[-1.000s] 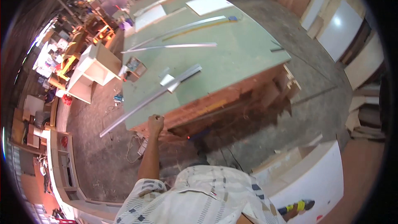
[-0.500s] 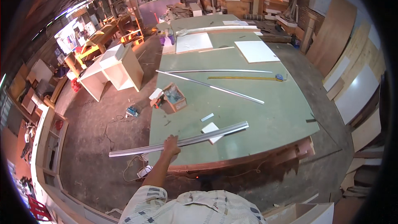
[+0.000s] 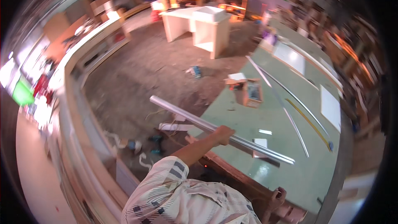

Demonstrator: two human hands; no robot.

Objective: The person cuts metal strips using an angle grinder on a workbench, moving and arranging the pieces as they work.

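Note:
My left hand (image 3: pixel 224 135) is closed around a bundle of long silvery metal profiles (image 3: pixel 182 114). The bundle slants over the green tabletop (image 3: pixel 224 159), its far left end sticking out past the table edge above the floor. Its right part passes over a small white board piece (image 3: pixel 260 147), and a shadow shows beneath. My right hand (image 3: pixel 277 198) is low at the table's near edge, its fingers loosely curled and apart, with nothing seen in it. A short light strip (image 3: pixel 265 132) lies beyond the bundle.
On the table are an open cardboard box (image 3: pixel 252 93), two long thin strips (image 3: pixel 286 108), a yellow tape measure (image 3: pixel 313 124) and white panels (image 3: pixel 289 58). Power tools (image 3: pixel 156 143) and cables lie on the floor. A long wooden frame (image 3: pixel 76 99) runs along the left.
My view has swung left. My left hand keeps its hold on the metal profiles, which now appear raised off the table and turned. My right hand has come into view at the table edge.

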